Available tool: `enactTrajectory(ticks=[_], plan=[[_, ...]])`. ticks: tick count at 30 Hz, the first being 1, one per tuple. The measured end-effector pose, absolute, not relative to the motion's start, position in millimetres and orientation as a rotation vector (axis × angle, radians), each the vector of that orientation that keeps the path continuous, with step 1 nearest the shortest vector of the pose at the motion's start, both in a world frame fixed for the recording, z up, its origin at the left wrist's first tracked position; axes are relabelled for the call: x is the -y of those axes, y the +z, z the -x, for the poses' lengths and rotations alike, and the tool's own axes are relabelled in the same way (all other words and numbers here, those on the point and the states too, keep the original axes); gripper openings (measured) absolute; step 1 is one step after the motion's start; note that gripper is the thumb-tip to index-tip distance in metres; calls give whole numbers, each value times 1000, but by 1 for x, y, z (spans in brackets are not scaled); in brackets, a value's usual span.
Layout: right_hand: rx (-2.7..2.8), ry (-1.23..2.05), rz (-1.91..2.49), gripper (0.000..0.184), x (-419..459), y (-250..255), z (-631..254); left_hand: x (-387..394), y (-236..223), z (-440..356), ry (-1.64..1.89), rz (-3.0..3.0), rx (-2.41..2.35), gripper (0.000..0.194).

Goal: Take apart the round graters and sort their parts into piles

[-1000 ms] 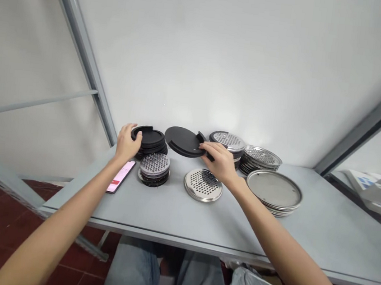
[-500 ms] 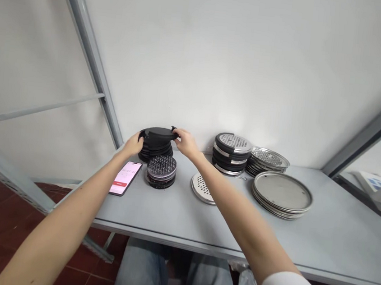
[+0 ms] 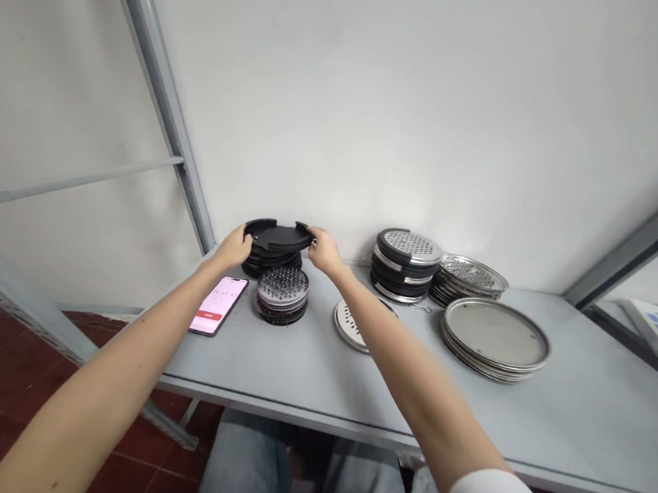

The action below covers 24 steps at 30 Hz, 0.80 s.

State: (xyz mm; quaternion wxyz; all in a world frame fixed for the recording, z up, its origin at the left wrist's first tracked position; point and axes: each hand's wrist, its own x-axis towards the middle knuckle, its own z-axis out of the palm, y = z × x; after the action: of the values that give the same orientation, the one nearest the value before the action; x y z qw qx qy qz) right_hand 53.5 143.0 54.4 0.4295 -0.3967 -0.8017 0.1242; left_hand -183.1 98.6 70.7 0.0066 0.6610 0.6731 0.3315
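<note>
A round black holder with a raised, notched rim [image 3: 280, 237] is gripped at its two sides, just over a stack of similar black pieces [image 3: 273, 263]. My left hand [image 3: 235, 248] pinches its left edge and my right hand [image 3: 324, 251] its right edge. Whether it touches the stack below I cannot tell. In front of the stack stands a short pile of round grater discs [image 3: 282, 289] with spiky tops. Partly behind my right forearm lies a flat perforated metal disc [image 3: 349, 327].
A phone [image 3: 218, 305] lies at the table's left. Farther right stand a stack of black-rimmed graters [image 3: 408, 264], a pile of metal grater plates [image 3: 473, 274] and a stack of plain metal discs [image 3: 496, 335]. Grey metal posts [image 3: 162, 96] flank the grey table [image 3: 293, 368].
The black holder has tipped so its recessed upper face and notched rim show more. Both hands keep hold of its edges. The view has shifted slightly.
</note>
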Motion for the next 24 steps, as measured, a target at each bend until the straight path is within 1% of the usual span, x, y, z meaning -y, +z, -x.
enactTrajectory(ticks=[2,6,7,12,20,24], plan=[[2022,411,951,56,-141,55,-49,-98,70,183,1044,-2069,-2100,46],[2103,541,869,78,-137,54,-45,-97,70,183,1052,-2048,-2102,46],[2099,545,848,81,-137,53,-43,-97,70,183,1051,-2040,-2103,47],[2051,540,780,78,-141,53,-33,-97,71,185,1040,-1995,-2117,48],[2064,589,727,85,-147,52,-22,-96,73,187,1019,-1926,-2140,48],[2033,570,740,83,-151,47,-19,-95,75,186,1010,-1916,-2143,48]])
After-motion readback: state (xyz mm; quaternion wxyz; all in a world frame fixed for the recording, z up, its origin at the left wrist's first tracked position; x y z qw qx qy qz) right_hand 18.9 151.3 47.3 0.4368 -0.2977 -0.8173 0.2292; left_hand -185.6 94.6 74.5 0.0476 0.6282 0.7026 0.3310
